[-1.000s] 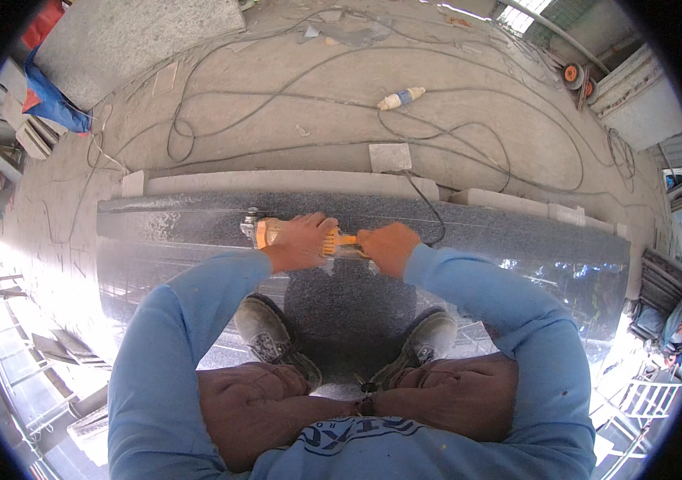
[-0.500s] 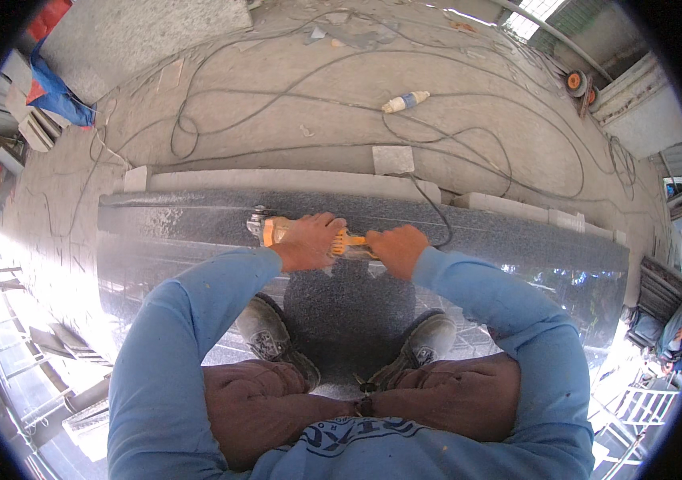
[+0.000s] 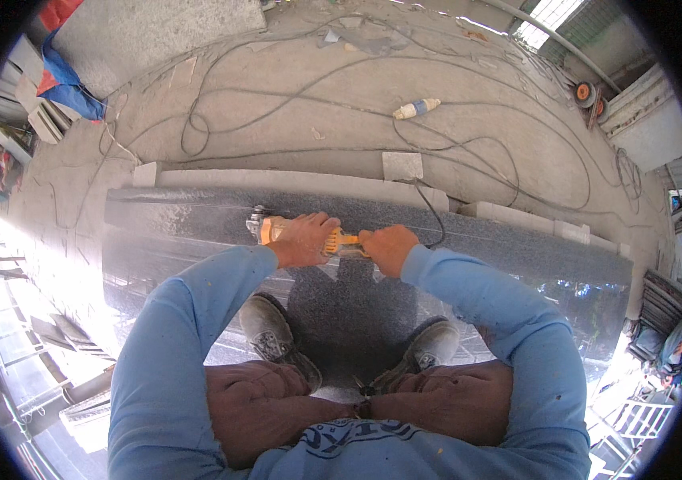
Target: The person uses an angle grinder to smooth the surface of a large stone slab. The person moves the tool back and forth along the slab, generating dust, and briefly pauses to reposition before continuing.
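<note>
Yellow-and-black power grinder (image 3: 333, 242) with a metal head (image 3: 257, 218), held lengthwise over a long slab of dark grey speckled stone (image 3: 485, 240), left of the slab's middle and close to its far edge; metal head toward the left end, contact with the stone impossible to tell. Left hand (image 3: 307, 239) wrapped over the body behind the metal head; right hand (image 3: 390, 249) wrapped around the rear end; both clamped on the grinder, slightly apart from each other. Along the far edge, thin pale lines: judged a sign of work underway, though scored groove or mere residue cannot be told. Toward the near edge, glossy reflections without clear tool marks; extent left not readable. Dark cable (image 3: 437, 214) curving from beside the right hand across the far edge. Beyond that edge, pale stone bar (image 3: 301, 183), small pale square plate (image 3: 402, 166), white-and-blue cylindrical connector (image 3: 417, 109).
</note>
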Demonstrator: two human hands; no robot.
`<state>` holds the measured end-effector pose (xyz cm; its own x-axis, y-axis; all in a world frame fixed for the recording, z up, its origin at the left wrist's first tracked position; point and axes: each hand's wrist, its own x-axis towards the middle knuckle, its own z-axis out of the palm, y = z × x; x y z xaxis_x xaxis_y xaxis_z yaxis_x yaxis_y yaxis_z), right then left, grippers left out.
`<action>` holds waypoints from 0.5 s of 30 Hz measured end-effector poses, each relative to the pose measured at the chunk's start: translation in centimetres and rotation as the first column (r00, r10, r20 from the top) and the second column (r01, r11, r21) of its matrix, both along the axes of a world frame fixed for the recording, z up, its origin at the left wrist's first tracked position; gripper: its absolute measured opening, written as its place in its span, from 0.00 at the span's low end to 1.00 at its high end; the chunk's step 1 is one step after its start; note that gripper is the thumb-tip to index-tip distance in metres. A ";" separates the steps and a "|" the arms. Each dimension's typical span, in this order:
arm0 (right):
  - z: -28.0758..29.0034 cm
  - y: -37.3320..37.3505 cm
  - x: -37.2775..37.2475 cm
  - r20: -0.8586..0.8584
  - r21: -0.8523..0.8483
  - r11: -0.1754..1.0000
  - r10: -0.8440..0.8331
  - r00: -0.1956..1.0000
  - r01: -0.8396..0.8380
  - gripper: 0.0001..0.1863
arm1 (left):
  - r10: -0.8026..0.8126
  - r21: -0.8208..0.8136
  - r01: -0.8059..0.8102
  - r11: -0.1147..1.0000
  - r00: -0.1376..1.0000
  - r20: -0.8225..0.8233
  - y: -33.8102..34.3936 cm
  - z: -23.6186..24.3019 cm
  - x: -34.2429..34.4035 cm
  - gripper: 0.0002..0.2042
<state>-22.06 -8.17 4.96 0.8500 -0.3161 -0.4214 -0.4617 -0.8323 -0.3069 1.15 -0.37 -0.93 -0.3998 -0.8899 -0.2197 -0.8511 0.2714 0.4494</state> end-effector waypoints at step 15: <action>2.1 0.3 -4.0 -0.082 0.002 0.998 -0.067 0.994 0.068 0.16 | -0.035 0.021 0.035 0.999 0.999 -0.014 -0.5 2.0 -4.4 0.38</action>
